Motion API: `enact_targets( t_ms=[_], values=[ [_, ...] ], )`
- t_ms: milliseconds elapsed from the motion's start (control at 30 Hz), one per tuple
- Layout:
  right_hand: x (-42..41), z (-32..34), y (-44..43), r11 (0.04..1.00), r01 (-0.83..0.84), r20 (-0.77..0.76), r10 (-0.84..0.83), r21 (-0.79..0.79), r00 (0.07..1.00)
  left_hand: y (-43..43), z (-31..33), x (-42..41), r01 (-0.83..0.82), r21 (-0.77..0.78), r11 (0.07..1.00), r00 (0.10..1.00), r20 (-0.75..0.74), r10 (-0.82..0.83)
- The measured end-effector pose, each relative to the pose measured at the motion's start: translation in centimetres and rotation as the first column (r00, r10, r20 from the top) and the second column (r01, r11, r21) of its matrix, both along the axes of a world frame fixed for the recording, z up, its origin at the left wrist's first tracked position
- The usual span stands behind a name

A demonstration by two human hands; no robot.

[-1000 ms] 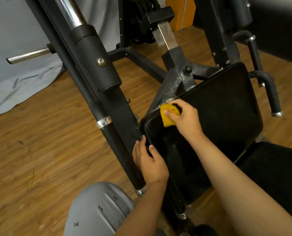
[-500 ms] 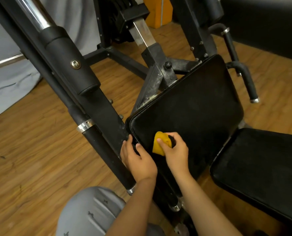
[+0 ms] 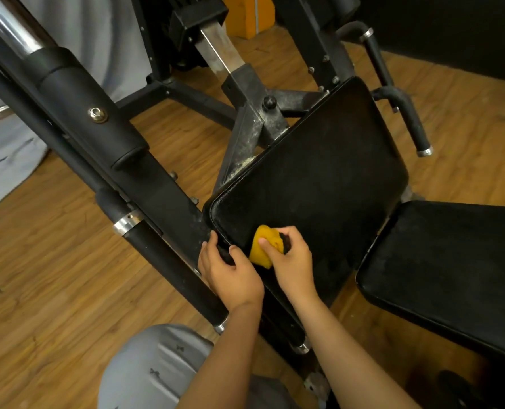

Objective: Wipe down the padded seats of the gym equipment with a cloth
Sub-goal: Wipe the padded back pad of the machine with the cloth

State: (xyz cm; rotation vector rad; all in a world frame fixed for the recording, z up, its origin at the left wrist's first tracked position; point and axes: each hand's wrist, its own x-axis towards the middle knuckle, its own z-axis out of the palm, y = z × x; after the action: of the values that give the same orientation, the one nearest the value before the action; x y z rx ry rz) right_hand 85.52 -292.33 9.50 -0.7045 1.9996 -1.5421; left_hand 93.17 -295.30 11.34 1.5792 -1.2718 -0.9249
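A black padded back pad (image 3: 319, 178) of a gym machine slopes across the middle of the view, with a second black seat pad (image 3: 445, 261) to its right. My right hand (image 3: 289, 258) grips a folded yellow cloth (image 3: 264, 245) and presses it on the pad's near left corner. My left hand (image 3: 230, 270) holds that corner's edge, with its fingers curled round the rim just left of the cloth.
A thick black frame post (image 3: 103, 137) with chrome rings runs diagonally at the left. A curved black handle (image 3: 404, 119) sticks out at the pad's far right. Wood floor (image 3: 53, 276) lies all round; a grey sheet (image 3: 6, 154) hangs at far left. My grey-clad knee (image 3: 156, 370) is below.
My right hand slid the cloth down the pad's left edge from the upper corner to the near corner, beside my left hand. The left hand kept its hold on the edge.
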Motion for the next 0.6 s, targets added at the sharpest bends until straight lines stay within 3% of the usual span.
enact_targets(
  t_ms=[100,167,300,467,600],
  values=[
    [-0.7,-2.7,3.1,0.992,0.035,0.017,-0.037,0.121,0.999,0.0,0.0,0.0,0.006,0.011,1.0,1.0,-0.003,-0.006],
    [-0.9,-4.3,5.4,0.973,0.136,0.072,-0.151,0.186,0.986,0.0,-0.1,0.1,0.015,0.006,1.0,1.0,-0.008,-0.015],
    [-0.5,-4.0,4.6,0.94,0.266,0.13,-0.297,0.214,0.946,-0.1,-0.3,0.1,0.027,-0.004,1.0,1.0,0.013,-0.027],
    [1.9,-0.6,0.5,0.996,0.072,0.139,-0.077,0.044,0.987,-0.3,-0.5,0.0,0.026,-0.014,1.0,0.996,0.088,-0.025],
    [1.9,-1.9,2.5,0.999,0.019,0.127,-0.024,0.039,0.992,-0.3,-0.7,0.1,0.029,-0.026,0.999,0.995,0.095,-0.026]
  ],
)
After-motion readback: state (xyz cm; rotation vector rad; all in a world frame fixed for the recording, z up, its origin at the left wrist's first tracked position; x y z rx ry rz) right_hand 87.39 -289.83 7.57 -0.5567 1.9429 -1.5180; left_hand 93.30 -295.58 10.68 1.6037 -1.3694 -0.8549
